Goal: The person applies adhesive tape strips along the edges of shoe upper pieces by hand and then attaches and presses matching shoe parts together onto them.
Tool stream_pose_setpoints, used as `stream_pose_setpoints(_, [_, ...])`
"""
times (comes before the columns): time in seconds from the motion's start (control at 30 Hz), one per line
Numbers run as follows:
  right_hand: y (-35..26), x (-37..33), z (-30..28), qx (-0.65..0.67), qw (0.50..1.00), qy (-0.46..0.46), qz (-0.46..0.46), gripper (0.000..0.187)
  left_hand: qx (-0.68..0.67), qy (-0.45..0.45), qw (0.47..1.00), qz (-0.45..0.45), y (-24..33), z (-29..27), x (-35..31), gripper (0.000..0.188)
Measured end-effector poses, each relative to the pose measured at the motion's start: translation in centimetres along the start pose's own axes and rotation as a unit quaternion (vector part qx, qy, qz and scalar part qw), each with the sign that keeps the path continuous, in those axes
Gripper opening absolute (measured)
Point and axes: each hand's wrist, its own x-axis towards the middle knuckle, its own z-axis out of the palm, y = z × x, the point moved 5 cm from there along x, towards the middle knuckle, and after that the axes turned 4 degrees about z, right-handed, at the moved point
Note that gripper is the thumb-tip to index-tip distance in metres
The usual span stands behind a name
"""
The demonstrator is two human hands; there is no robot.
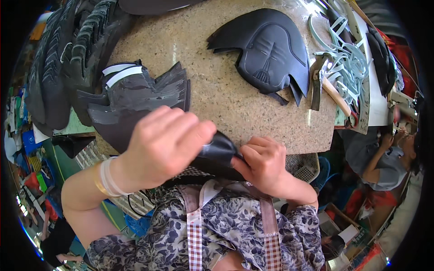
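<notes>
At the table's near edge my right hand (263, 163) pinches the edge of a glossy black leather piece (220, 150), thumb against it and fingers curled. My left hand (166, 141) is raised as a closed fist in front of the piece's left side, slightly blurred; whatever its fingers hold, if anything, is hidden. Just beyond that fist lies a stack of dark cut leather pieces (135, 97), smeared with dull coating, with white strips (122, 74) on top. Further right rests a stitched, domed black leather piece (271, 49) with pointed flaps.
The speckled stone tabletop (194, 49) has a rounded near right corner. A hammer (335, 92) lies by tangled pale blue strips (350, 63) at the right. Layered dark pieces (88, 40) hang over the left side. Another person (384, 158) sits at the right.
</notes>
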Motion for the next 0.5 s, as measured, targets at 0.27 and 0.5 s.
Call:
stream_pose_setpoints(0.27, [2.3,0.8,0.7,-0.04,0.993,0.096,-0.048,0.048,0.067,-0.039,0.997,0.029,0.6,6.1,-0.1,0.03])
stream_pose_setpoints(0.5, [3.3,0.2,0.4,0.004,0.99,0.103,-0.094,0.046,-0.106,0.009,0.986,-0.125,-1.7,5.1,-1.7,0.038])
